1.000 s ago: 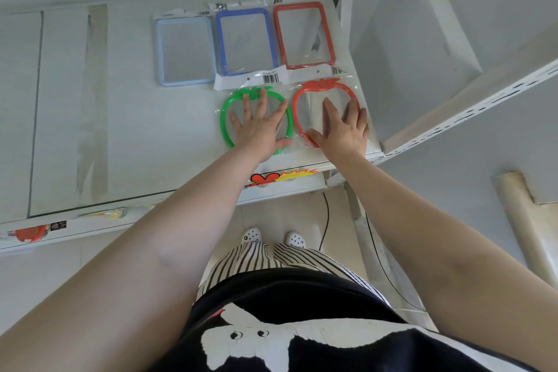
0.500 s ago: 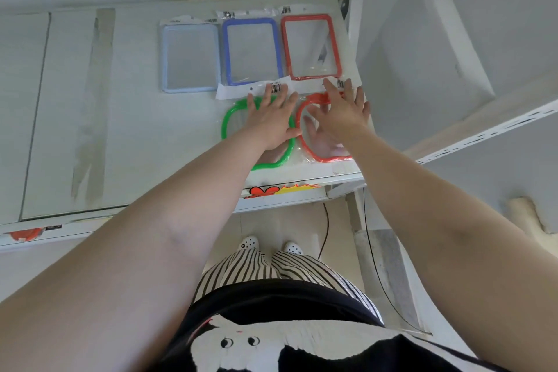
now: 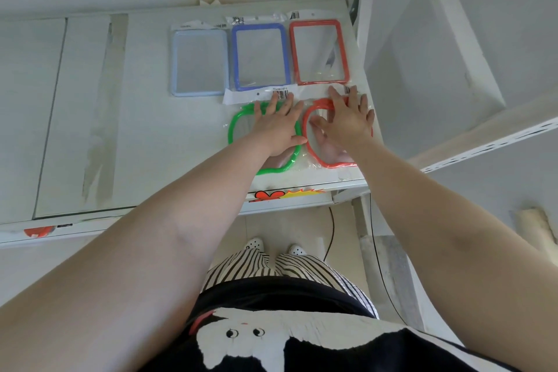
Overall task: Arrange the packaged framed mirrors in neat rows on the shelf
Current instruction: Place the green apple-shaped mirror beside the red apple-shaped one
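Observation:
Three rectangular packaged mirrors lie in a back row on the white shelf [image 3: 145, 130]: a pale blue one [image 3: 199, 63], a dark blue one [image 3: 261, 57] and a red one [image 3: 319, 52]. In front lie a green apple-shaped mirror [image 3: 238, 124] and a red apple-shaped mirror [image 3: 335, 161]. My left hand [image 3: 276, 127] rests flat on the green one, fingers spread toward its top edge. My right hand [image 3: 347, 121] lies flat on the red one, fingertips at its upper rim. Neither hand grips anything.
A white upright panel [image 3: 422, 54] bounds the shelf at the right. The shelf's front edge carries a red and yellow sticker [image 3: 287, 193]. Grey tape strips [image 3: 102, 118] run across the shelf's left part. A cable [image 3: 332, 232] hangs below.
Both hands slid forward over the apple-shaped mirrors toward the back row, from their lower halves to their top edges. The mirrors sit a little closer to the rectangular row.

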`<state>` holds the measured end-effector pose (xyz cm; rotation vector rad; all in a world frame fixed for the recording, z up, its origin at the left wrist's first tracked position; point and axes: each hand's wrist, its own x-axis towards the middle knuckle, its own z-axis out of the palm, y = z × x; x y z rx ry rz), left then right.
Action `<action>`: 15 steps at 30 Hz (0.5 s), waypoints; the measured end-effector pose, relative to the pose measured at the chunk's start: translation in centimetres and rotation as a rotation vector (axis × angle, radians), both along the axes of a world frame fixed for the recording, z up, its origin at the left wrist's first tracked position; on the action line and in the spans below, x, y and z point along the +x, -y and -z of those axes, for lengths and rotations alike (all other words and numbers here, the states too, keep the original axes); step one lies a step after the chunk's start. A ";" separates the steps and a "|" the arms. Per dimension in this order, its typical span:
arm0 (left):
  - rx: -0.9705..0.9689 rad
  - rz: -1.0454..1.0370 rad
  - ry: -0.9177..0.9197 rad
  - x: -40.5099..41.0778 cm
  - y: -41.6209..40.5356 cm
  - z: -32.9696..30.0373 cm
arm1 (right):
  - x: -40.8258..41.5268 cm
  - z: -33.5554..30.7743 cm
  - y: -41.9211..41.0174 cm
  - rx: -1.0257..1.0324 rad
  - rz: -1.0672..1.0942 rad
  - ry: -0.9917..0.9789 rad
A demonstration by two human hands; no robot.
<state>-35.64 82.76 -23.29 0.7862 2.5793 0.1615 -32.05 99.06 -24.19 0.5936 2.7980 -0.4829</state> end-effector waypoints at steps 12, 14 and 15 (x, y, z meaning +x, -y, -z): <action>0.036 -0.380 0.022 4.2 5.4 0.9 | 6.1 0.5 1.5 0.048 0.180 -0.038; 0.020 -0.345 0.011 4.7 5.4 1.2 | 6.1 0.5 1.9 0.073 0.169 0.012; 0.021 -0.342 0.005 4.8 5.5 1.3 | 6.0 0.5 2.0 0.076 0.173 0.028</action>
